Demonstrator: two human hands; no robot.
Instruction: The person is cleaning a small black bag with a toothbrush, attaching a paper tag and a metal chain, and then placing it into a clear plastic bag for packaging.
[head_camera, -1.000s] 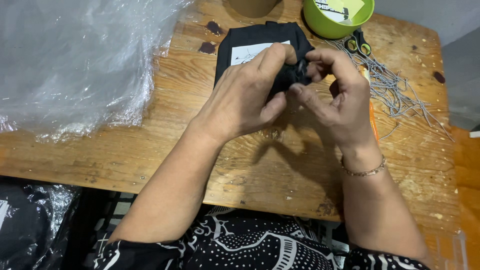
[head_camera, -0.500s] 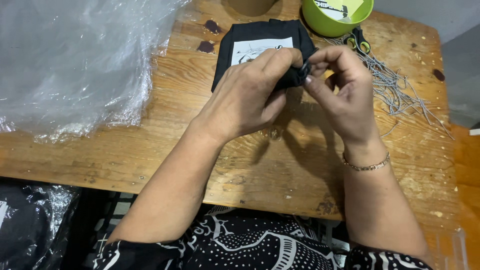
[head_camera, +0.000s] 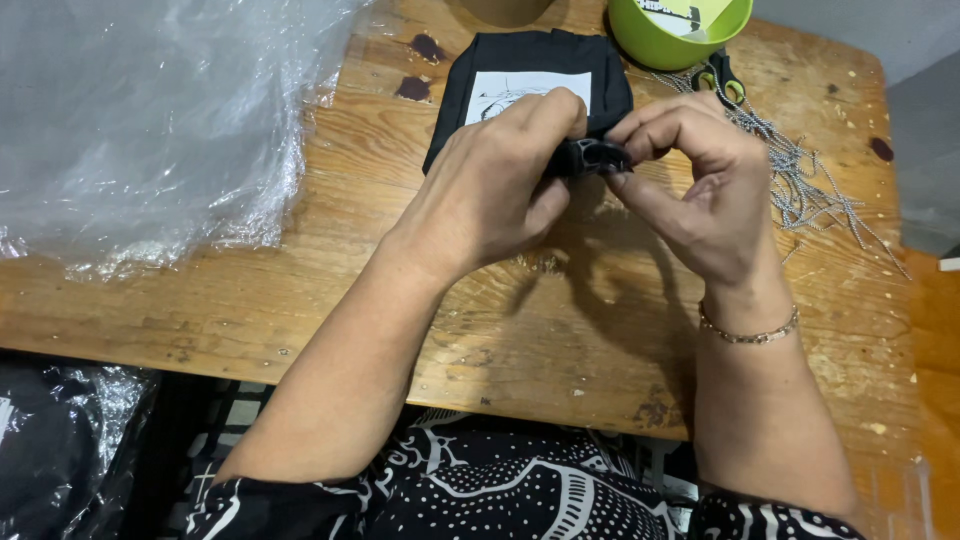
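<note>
Gripping a small black plastic clip (head_camera: 597, 157) between them, both hands work above a worn wooden table (head_camera: 300, 300). The left hand (head_camera: 495, 190) is closed: its fingers curl over the near end of the clip and over the edge of a black fabric pouch (head_camera: 530, 65), with the thumb tucked beneath. Whether the clip is attached to the pouch cannot be told, as the fingers cover that join. The right hand (head_camera: 700, 190) is also closed, in a pinch: thumb and forefinger meet on the far end of the clip, the remaining fingers bent in behind them. The two hands are touching or very nearly touching at the clip. A thin metal bracelet (head_camera: 750, 333) sits on the right wrist.

The pouch lies flat on the table beyond the hands, its upper face bearing a white rectangular label (head_camera: 520, 92) with a dark drawing; its near right corner is lifted into the left hand's grasp.

Beyond the right hand stands a green bowl (head_camera: 660, 40), cut off by the upper edge of the view. Just beside it lie small scissors (head_camera: 722, 80) with green-and-black handles, resting on a loose heap of thin metal ball chains (head_camera: 810, 190) spread toward the table's right edge. A sheet of crumpled clear plastic (head_camera: 140, 120) covers the table's left part, well apart from the hands.
</note>
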